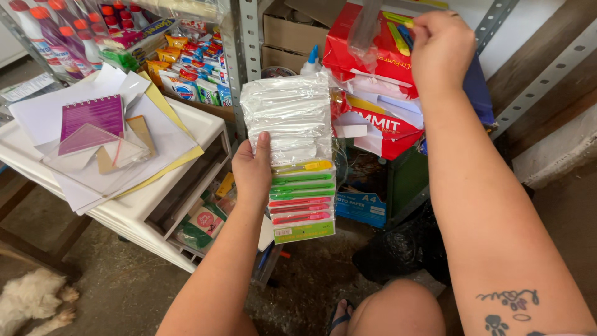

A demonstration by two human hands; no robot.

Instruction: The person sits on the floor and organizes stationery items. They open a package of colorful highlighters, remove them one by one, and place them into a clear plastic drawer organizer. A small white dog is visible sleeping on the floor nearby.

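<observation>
My left hand [252, 169] grips the left edge of a display card of coloured utility knives [301, 199], yellow, green and pink, whose upper part is a stack of empty clear plastic sleeves [289, 115]. My right hand [440, 46] is raised high at the upper right. Its fingers pinch a clear plastic sleeve [365, 28] holding a yellow and a blue knife [398, 34], just in front of a red paper ream pack [364, 59] on the metal shelf.
A white plastic drawer unit [186, 186] at left carries loose papers and a purple spiral notebook [93, 118]. Bottles and packets [186, 74] fill the shelf behind. A white glue bottle [312, 61], cardboard boxes, a black bag [404, 249] and a small white dog [31, 298] lie around.
</observation>
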